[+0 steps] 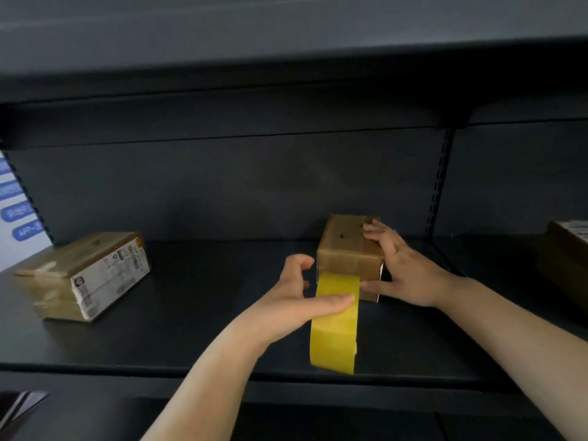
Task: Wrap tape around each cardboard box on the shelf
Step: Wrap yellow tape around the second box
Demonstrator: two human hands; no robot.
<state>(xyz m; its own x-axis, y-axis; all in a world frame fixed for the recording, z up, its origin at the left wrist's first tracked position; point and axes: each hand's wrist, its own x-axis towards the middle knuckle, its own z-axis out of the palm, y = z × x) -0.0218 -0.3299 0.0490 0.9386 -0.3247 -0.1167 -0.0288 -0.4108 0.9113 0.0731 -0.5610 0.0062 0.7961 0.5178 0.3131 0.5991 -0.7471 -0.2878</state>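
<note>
While right hand clasps box, left hand holds tape roll near shelf edge

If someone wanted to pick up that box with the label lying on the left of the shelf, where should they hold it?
Probably across the two long sides of the labelled box, coming from above: it lies flat on the shelf with open space around and over it.
</note>
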